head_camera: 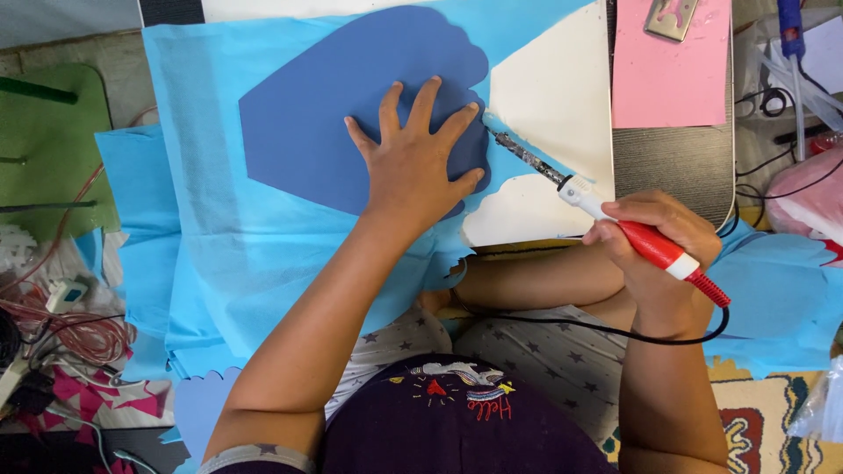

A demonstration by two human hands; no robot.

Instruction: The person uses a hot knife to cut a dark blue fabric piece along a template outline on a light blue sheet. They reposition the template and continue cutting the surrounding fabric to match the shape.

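Note:
My left hand (420, 158) lies flat with fingers spread on a dark blue paper template (334, 96). The template rests on a light blue fabric sheet (219, 219) spread over a cream board (553, 96). My right hand (659, 241) grips a red-and-white soldering iron (650, 244). Its metal tip (496, 136) touches the fabric right at the template's edge, beside my left index finger. A black cord runs from the iron's rear across my lap.
A pink sheet (672, 70) lies on a grey wood-grain board (676, 162) at the upper right, with a metal clip on top. Tangled red wires (61, 325) sit at the left. More blue fabric (781, 307) lies at the right, and a green mat (53, 149) at far left.

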